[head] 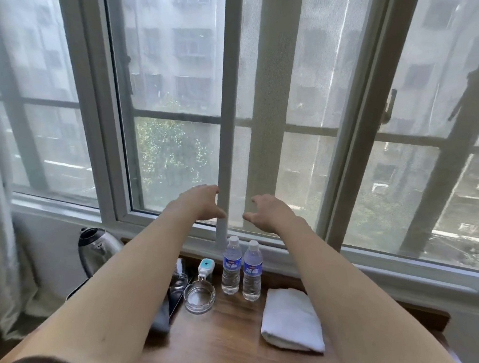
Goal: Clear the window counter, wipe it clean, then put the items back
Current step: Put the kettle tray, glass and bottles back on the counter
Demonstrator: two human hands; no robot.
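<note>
2 bottles (231, 266) light, slick; grab mid-label. My left hand (203, 201), right hand (270, 211) released, holding nothing.

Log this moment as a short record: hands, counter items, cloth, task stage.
left hand: raised at the window frame, fingers relaxed, holding nothing
right hand: raised beside it, open, holding nothing
counter: wooden, items on it
items: two water bottles side by side, glass ashtray, kettle at far left
cloth: folded white towel, right of the bottles, untouched
task stage: clearing not yet begun
</note>
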